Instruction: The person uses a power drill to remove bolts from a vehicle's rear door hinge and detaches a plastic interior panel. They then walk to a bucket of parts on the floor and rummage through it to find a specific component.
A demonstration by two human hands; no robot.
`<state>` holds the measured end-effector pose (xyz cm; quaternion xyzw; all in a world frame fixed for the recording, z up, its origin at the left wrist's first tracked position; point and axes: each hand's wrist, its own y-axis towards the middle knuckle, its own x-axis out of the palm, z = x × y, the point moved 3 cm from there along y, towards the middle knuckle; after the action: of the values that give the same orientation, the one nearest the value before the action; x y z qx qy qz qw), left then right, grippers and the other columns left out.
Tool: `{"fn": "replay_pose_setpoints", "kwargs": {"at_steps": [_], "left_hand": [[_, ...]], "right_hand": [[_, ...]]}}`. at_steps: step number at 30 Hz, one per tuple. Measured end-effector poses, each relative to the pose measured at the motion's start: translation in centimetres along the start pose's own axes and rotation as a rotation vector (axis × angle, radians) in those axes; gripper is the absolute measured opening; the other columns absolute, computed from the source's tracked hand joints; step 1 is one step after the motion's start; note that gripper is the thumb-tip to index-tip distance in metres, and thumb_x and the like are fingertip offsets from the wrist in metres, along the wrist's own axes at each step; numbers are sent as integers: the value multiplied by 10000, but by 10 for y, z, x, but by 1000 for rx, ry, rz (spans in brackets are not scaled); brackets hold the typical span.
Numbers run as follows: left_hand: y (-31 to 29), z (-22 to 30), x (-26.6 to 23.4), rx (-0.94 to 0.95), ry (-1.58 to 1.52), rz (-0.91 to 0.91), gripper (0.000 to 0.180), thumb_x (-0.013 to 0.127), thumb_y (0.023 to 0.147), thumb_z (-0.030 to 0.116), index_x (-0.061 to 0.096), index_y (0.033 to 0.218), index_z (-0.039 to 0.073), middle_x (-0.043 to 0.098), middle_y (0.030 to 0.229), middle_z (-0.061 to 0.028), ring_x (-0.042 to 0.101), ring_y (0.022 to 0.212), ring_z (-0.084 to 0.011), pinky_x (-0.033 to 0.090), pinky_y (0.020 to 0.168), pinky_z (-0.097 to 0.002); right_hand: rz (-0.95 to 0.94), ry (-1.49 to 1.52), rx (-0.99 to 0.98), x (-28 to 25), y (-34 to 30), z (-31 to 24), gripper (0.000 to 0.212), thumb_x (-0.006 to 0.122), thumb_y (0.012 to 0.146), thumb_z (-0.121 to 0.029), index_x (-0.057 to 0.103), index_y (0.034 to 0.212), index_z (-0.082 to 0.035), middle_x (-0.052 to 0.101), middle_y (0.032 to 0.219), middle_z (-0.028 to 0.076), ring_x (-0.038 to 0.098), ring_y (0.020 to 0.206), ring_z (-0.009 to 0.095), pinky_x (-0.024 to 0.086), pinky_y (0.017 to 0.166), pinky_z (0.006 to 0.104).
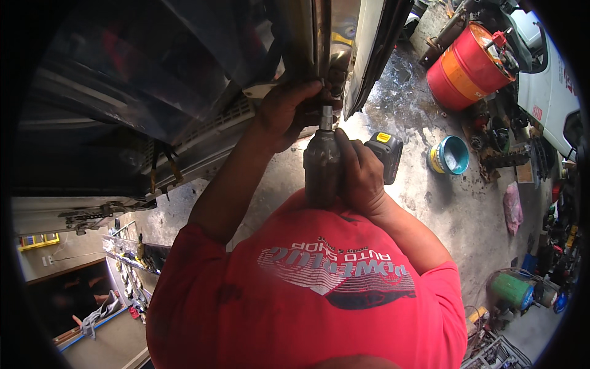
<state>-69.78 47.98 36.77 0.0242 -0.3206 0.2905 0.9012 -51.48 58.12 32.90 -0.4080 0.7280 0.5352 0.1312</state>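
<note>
My right hand (pixel 364 178) is wrapped round the grip of a dark cordless impact wrench (pixel 322 166). Its battery pack (pixel 386 157), black with a yellow label, sticks out to the right of that hand. A silver socket (pixel 327 117) on the tool's nose points up and away from me, toward the door hinge area of a vehicle (pixel 322 43). My left hand (pixel 286 114) is raised beside the socket, its fingers bent around the spot just past the socket's tip. Shadow hides those fingertips and whatever they grip there.
An open vehicle door edge (pixel 372 55) rises close on the right of the work spot. Farther right stand a red and orange drum (pixel 464 67) and a teal bucket (pixel 452 155) on the concrete floor (pixel 424 215). A green tank (pixel 510 290) and assorted parts line the right side.
</note>
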Motion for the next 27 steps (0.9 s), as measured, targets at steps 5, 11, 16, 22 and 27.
{"fn": "replay_pose_setpoints", "kwargs": {"at_steps": [5,11,16,22,27], "left_hand": [[-9,11,-1,60,15,51,244,660,1013,252,683,1103,26,738,1063,-127,736,1009,-263,602,923,-413],[-13,71,-110,242,469,552,245,697,988,209,685,1124,6,743,1054,-164,734,969,-288,598,883,-434],[-4,61,-226,140,1584,598,411,762,951,289,684,1220,-12,743,1130,-171,708,1065,-288,528,979,-399],[0,17,-289,14,894,753,569,759,930,313,618,1395,16,700,1280,-223,682,1162,-327,488,1046,-381],[3,26,-306,-33,906,643,550,757,930,310,628,1379,19,703,1272,-217,685,1149,-333,495,1038,-393]], "right_hand": [[-9,13,19,4,-1,-2,732,709,812,-122,503,1507,-19,592,897,125,631,714,287,528,640,404],[-20,39,119,7,-4,-5,689,727,853,-143,504,1488,6,643,933,156,670,735,309,536,624,419],[-75,23,241,17,-9,-7,651,710,902,-152,482,1492,2,662,955,174,686,734,342,552,634,439],[-127,3,328,23,-13,-12,660,726,900,-167,471,1474,36,674,1013,187,704,787,357,570,668,436],[-189,-11,403,27,-17,-14,727,766,897,-164,421,1504,40,705,1173,194,732,998,364,594,806,423]]}}
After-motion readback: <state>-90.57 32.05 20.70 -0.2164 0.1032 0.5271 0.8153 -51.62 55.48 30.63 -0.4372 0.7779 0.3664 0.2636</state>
